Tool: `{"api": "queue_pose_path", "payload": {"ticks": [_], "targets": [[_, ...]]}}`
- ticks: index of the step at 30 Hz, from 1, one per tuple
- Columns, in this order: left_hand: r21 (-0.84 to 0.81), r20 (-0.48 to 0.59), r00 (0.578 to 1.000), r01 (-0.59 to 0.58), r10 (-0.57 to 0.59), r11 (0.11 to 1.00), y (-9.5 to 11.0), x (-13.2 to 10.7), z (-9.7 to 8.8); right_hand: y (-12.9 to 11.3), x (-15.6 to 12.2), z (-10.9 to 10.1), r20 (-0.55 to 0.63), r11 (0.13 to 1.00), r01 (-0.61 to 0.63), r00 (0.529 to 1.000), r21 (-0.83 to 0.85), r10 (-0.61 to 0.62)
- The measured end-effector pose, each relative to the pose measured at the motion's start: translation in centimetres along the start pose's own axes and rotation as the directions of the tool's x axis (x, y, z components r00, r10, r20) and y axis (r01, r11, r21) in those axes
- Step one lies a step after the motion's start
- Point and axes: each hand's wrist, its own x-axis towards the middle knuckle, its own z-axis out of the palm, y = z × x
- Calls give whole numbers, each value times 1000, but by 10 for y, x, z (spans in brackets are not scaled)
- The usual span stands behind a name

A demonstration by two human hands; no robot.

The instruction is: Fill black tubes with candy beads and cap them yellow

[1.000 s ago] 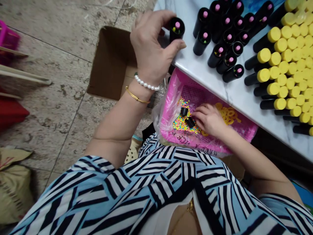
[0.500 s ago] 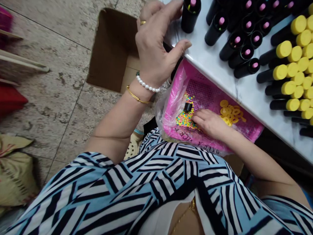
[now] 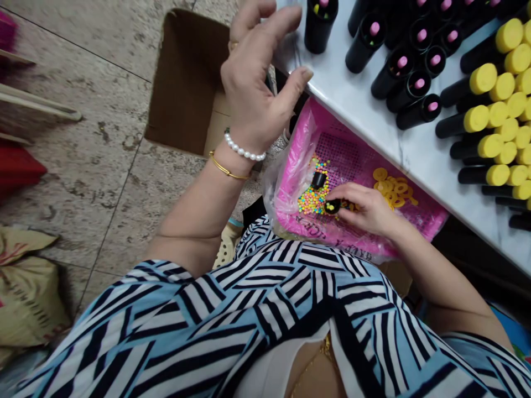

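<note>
The right hand (image 3: pixel 367 209) is closed in a pinch on a small black tube (image 3: pixel 332 207), and the fingertips hold it from the side. This tube is inside the pink plastic basket (image 3: pixel 418 213), at the right edge of a pile of tiny multicoloured beads (image 3: pixel 311 198). Its long axis points mostly up to the camera, and its open end faces upward, with yellow beads showing inside. Just above it, a second black tube (image 3: pixel 318 180) sits on the pile, not touching the hand, and it leans a little to the upper right. Yellow rings (image 3: pixel 392 190) lie to the right of the hand, and a clear plastic bag (image 3: pixel 286 188) lines the basket's left side.

The left hand (image 3: pixel 255 83) is open with the fingers spread, so it grips nothing. Its fingertips are just beside a black tube (image 3: pixel 320 27) at the edge of the white marble table (image 3: pixel 365 105). A pearl bracelet (image 3: pixel 244 149) and a gold bangle (image 3: pixel 226 168) are on this wrist. Below the hand is an open cardboard box (image 3: pixel 186 83) on the tile floor (image 3: pixel 91 166).

At the upper right, black tubes with pink tips (image 3: pixel 400 69) and black tubes with yellow caps (image 3: pixel 477 124) stand in close rows on the table.
</note>
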Motion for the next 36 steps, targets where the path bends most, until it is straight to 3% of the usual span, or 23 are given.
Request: {"api": "queue_pose_path", "payload": {"ticks": [4, 6, 9, 12, 14, 16, 19, 21, 24, 27, 33, 36], "targets": [[-60, -69, 982, 169, -173, 984, 28, -13, -9, 2, 14, 27, 72, 925, 66, 997, -375, -42], [-103, -47, 964, 254, -260, 962, 49, -26, -18, 3, 19, 40, 157, 890, 134, 985, -436, -71], [-88, 69, 903, 430, -425, 899, 79, -52, -36, 4, 20, 46, 168, 924, 189, 976, -333, -139], [-118, 125, 854, 518, -505, 847, 101, -77, -53, 4, 13, 32, 61, 991, 118, 992, -57, -114], [-153, 145, 838, 544, -526, 825, 112, -89, -61, 1, 6, 18, 27, 988, 43, 999, 148, -47], [-188, 162, 842, 538, -514, 822, 122, -95, -66, -2, 1, 9, -2, 951, -34, 999, 306, 36], [-280, 208, 893, 446, -400, 850, 134, -93, -65, -7, 0, 7, -67, 903, -73, 992, 423, 111], [-340, 264, 920, 369, -289, 865, 141, -88, -60, -11, 3, 10, -101, 920, -56, 990, 388, 103], [-347, 356, 918, 302, -173, 888, 146, -80, -51, -18, 7, 17, -187, 972, -32, 979, 233, 77], [-316, 396, 904, 296, -157, 901, 146, -78, -46, -25, 4, 24, -281, 984, -68, 953, 164, 112], [-356, 430, 898, 259, -89, 898, 145, -76, -51, -32, 2, 29, -326, 968, -87, 931, 234, 162], [-289, 335, 924, 289, -186, 913, 132, -58, -62, -35, 3, 19, -355, 991, -56, 930, 118, 95]]}}
